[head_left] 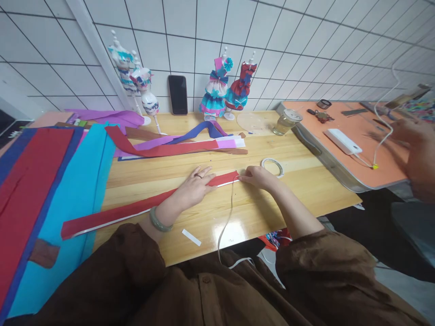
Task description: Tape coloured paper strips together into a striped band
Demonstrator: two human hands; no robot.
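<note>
A long red paper strip (142,208) is pressed flat on the worktop (272,190) by the open left hand (193,188); its right end is pinched by the right hand (260,176).

The left hand (193,188) presses flat on a red paper strip (136,209); the right hand (260,176) pinches its end.

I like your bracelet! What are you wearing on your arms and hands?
Both arms wear loose dark brown sleeves, pushed up above the wrists. The left hand has a pale green, smooth round bangle on its wrist and a thin ring on one finger. The right hand is bare, with no jewellery.
</note>
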